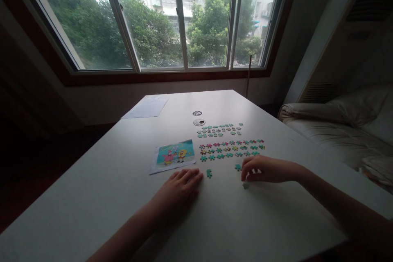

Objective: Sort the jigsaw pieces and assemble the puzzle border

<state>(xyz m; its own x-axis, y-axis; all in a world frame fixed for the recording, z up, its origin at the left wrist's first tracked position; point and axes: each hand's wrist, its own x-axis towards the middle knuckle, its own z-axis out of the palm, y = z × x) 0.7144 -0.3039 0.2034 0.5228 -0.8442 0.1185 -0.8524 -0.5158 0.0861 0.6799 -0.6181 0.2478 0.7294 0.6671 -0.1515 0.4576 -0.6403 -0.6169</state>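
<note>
My left hand (186, 184) lies flat on the white table (101, 188) with its fingers stretched out. Just right of its fingertips is a small joined bit of green jigsaw (209, 173). Over at the right, my right hand (260, 168) is bent down in a pinch, its fingertips at a pale green puzzle piece (245, 186). Another green puzzle piece (238, 167) lies beside its knuckles. Beyond the hands, several rows of loose puzzle pieces (229, 155) are spread out. Left of them lies a cartoon picture sheet (175, 154).
Two small round items (199, 122) lie behind the piece rows. A white paper sheet (145, 107) rests at the table's far left corner. A pale sofa (325, 123) stands to the right, and a window (159, 28) is ahead.
</note>
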